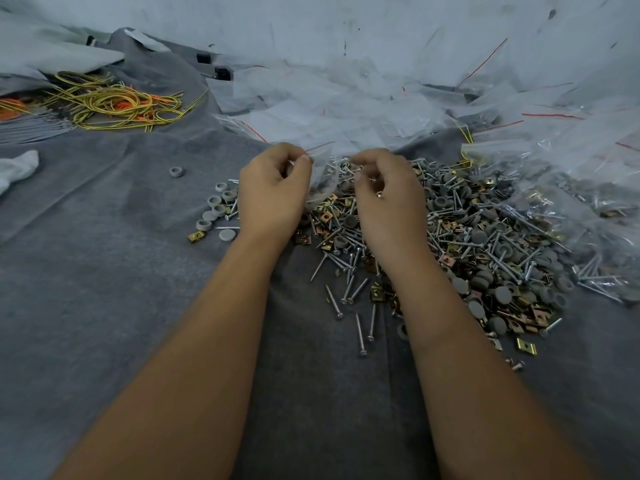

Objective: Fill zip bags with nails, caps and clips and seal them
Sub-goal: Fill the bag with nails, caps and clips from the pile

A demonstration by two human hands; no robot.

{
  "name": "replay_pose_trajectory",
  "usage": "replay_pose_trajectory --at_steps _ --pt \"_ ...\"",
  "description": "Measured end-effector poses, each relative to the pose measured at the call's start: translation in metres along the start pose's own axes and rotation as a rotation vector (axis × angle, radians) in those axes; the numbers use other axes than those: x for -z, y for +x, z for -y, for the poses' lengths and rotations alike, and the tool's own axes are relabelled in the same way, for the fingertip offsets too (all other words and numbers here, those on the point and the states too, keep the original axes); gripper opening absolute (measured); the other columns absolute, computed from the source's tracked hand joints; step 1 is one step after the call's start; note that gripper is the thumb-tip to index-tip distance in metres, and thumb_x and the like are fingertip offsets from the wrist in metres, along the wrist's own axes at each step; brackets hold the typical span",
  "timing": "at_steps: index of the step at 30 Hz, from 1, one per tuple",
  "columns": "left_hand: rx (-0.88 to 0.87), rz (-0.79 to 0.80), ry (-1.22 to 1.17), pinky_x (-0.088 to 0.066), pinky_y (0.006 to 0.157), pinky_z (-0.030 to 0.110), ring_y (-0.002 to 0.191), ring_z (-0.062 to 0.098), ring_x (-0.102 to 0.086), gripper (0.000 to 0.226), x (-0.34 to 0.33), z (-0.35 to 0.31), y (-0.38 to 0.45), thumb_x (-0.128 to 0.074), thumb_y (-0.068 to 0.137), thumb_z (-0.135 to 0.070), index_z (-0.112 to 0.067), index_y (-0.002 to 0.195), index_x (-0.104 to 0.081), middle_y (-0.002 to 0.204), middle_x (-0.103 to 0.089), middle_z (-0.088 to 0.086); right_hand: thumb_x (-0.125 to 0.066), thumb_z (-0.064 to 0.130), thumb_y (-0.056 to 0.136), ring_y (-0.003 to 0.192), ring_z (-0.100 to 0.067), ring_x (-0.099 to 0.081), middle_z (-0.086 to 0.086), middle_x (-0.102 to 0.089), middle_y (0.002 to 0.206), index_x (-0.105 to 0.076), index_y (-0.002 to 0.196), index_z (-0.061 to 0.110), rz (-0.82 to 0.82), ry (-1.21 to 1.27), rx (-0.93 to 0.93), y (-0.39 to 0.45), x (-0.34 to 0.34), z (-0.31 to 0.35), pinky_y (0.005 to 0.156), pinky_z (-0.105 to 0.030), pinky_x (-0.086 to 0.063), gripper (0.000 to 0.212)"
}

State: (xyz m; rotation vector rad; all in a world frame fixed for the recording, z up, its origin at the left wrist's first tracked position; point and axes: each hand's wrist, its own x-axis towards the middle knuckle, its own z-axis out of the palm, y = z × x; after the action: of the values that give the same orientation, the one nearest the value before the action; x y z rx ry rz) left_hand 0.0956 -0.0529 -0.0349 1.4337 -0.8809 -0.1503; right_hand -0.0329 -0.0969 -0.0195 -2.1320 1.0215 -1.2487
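A small clear zip bag [325, 178] hangs between my two hands above the grey cloth. My left hand [273, 192] pinches its left top corner between thumb and forefinger. My right hand [388, 199] pinches the right top corner, with small metal pieces showing under its curled fingers. Below and to the right spreads a heap of silver nails [349, 278], grey round caps [502, 292] and brass clips [526, 346]. The bag's contents are hard to make out.
A pile of empty clear zip bags [346, 109] with red seal lines lies behind the hands. Filled bags [568, 209] sit at the right. Several loose caps [214, 206] lie left of my left hand. Yellow and orange wires [114, 102] lie far left, a white rag [17, 168] at the left edge.
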Motion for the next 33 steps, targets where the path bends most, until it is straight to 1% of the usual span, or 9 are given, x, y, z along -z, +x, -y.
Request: replay_pose_trajectory --at_steps 2,4,8,10,17,20,22,26,33 --pt "0.009 -0.028 -0.007 -0.027 0.046 0.02 0.044 0.003 -0.033 0.015 0.0 0.001 0.0 -0.055 0.088 -0.019 -0.016 0.081 -0.068 0.047 -0.04 -0.01 -0.05 0.007 0.091 0.09 -0.016 -0.058 0.004 -0.06 0.099 -0.071 0.096 0.018 0.044 -0.069 -0.049 0.0 0.0 -0.002 0.081 -0.041 -0.051 0.024" --pt "0.011 -0.062 -0.033 -0.028 0.047 0.019 0.046 0.003 -0.034 0.016 0.001 0.0 0.0 -0.054 0.089 -0.019 -0.017 0.081 -0.067 0.048 -0.041 -0.011 -0.051 0.013 0.086 0.09 -0.02 -0.057 0.003 -0.06 0.096 -0.073 0.09 0.02 0.126 -0.202 -0.067 0.0 0.001 -0.004 0.081 -0.04 -0.049 0.023" --pt "-0.037 -0.178 -0.115 -0.035 0.053 0.019 0.054 -0.001 -0.043 0.02 0.002 -0.006 0.001 -0.051 0.092 -0.018 -0.031 0.08 -0.061 0.059 -0.052 -0.015 -0.056 0.044 0.082 0.112 -0.027 -0.042 -0.002 -0.054 0.109 -0.067 0.1 0.029 0.355 -0.496 -0.072 -0.002 -0.002 -0.004 0.094 -0.04 -0.034 0.026" --pt "-0.073 -0.199 -0.103 -0.035 0.053 0.018 0.055 -0.002 -0.044 0.02 0.003 -0.006 0.001 -0.049 0.092 -0.021 -0.035 0.081 -0.059 0.06 -0.053 -0.016 -0.059 0.049 0.079 0.115 -0.027 -0.039 -0.002 -0.051 0.112 -0.062 0.103 0.03 0.41 -0.568 -0.055 -0.002 -0.003 -0.005 0.096 -0.041 -0.031 0.031" --pt "-0.071 0.119 0.238 -0.032 0.051 0.027 0.043 0.003 -0.041 0.014 -0.002 0.008 0.0 -0.052 0.09 -0.028 -0.031 0.083 -0.064 0.049 -0.05 -0.009 -0.062 0.026 0.087 0.109 -0.027 -0.054 0.0 -0.066 0.108 -0.074 0.1 0.028 0.291 -0.45 -0.005 -0.002 -0.002 -0.005 0.095 -0.04 -0.042 0.017" --pt "-0.039 0.111 0.191 -0.035 0.052 0.029 0.043 0.003 -0.04 0.014 -0.002 0.008 0.0 -0.052 0.089 -0.03 -0.031 0.083 -0.064 0.049 -0.052 -0.013 -0.059 0.019 0.091 0.101 -0.022 -0.062 0.002 -0.071 0.104 -0.075 0.104 0.024 0.224 -0.337 0.008 -0.001 -0.001 -0.004 0.092 -0.043 -0.048 0.021" --pt "-0.029 0.099 0.178 -0.036 0.053 0.03 0.044 0.003 -0.04 0.014 -0.001 0.007 0.0 -0.052 0.09 -0.029 -0.03 0.083 -0.065 0.05 -0.052 -0.011 -0.058 0.018 0.093 0.098 -0.02 -0.062 -0.001 -0.07 0.104 -0.074 0.106 0.021 0.155 -0.29 0.014 0.0 -0.001 -0.004 0.088 -0.038 -0.05 0.021" --pt "-0.047 0.097 0.219 -0.039 0.055 0.032 0.046 0.007 -0.041 0.014 -0.001 0.004 -0.002 -0.053 0.091 -0.026 -0.027 0.085 -0.065 0.052 -0.05 -0.006 -0.054 0.013 0.093 0.103 -0.02 -0.053 0.0 -0.056 0.099 -0.073 0.105 0.017 0.025 -0.182 0.001 0.002 0.0 -0.002 0.081 -0.025 -0.04 0.023" --pt "-0.106 0.139 0.239 -0.041 0.056 0.033 0.051 0.007 -0.045 0.021 -0.001 -0.003 -0.006 -0.051 0.086 -0.029 -0.02 0.091 -0.07 0.054 -0.052 -0.006 -0.062 0.003 0.083 0.085 -0.02 -0.059 -0.002 -0.064 0.09 -0.068 0.093 0.012 0.03 -0.03 0.127 -0.005 -0.008 0.008 0.076 -0.031 -0.047 0.015"
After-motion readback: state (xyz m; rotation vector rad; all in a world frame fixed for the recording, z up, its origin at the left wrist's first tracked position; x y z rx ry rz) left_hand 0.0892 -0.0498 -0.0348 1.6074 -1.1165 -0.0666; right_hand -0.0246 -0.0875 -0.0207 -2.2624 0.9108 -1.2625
